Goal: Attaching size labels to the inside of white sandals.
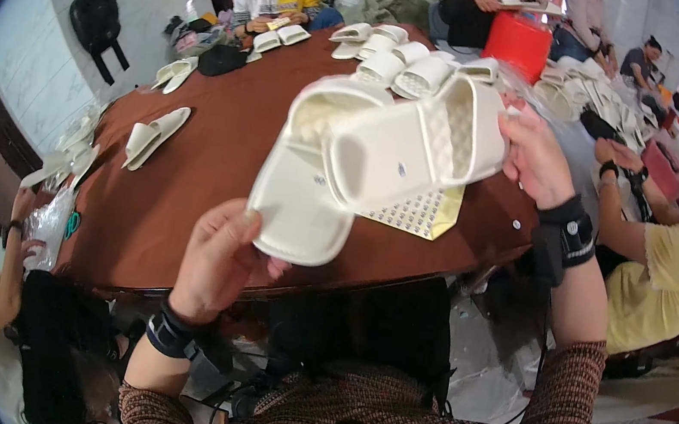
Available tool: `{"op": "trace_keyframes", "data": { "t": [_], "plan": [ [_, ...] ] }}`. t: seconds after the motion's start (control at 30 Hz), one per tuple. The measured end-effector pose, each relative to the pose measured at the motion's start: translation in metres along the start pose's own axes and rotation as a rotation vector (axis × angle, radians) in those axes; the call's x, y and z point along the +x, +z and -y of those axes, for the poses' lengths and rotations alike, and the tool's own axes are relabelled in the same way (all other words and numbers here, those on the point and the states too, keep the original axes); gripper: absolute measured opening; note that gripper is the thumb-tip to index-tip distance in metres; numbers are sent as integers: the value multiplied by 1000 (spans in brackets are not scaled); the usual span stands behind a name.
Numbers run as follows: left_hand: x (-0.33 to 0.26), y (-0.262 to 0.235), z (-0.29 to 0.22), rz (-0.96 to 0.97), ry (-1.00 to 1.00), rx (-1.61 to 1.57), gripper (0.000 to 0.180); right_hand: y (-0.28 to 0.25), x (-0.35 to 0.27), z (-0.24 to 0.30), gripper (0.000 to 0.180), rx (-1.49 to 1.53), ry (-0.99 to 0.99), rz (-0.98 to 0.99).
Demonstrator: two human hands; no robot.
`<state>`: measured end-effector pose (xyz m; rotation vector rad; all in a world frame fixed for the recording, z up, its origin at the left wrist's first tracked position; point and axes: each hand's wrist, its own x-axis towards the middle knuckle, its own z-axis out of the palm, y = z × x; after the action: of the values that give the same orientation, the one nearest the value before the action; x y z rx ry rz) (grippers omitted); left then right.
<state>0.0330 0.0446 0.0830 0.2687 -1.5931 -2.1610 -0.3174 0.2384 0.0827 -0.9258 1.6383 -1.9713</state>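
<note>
slippers (299, 219) held aloft, one to each hand, above the near side of the worktop (183, 216)

both look light and a little springy, cream-coloured and smooth on the footbed, likely a soft moulded foam; i judge them hard to break, though that sleek surface might slide under a loose thumb. the rim of the sole should give a firm pinch, while the broad strap, quilted inside, offers a fuller hold but would probably flex if squeezed.

the left hand (221, 252) grasps its slipper by the side of the heel end, thumb on top and fingers beneath, with the strap end toward the far edge. the right hand (534, 153) is clasped on the strap end of the right-hand slipper (382, 153), thumb at the strap's rim, other fingers partly hidden. that slipper's heel crosses in front of the left one; whether they touch, i cannot tell.

the left hand sits lower, reaching up from below; the right is higher, its arm bent inward by the worktop's right edge. a yellow-edged sheet (434, 217) lies beyond the near edge, partly covered from view, and more slippers (424, 76) gather toward the far edge.
</note>
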Motion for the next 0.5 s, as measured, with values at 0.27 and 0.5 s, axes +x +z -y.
{"op": "trace_keyframes", "data": {
  "t": [0.27,0.5],
  "plan": [
    [56,2,-12,71,73,103,27,-14,29,1,24,59,1,37],
    [99,14,-2,78,-95,110,25,-34,43,-30,22,123,75,-61]
  ]
}}
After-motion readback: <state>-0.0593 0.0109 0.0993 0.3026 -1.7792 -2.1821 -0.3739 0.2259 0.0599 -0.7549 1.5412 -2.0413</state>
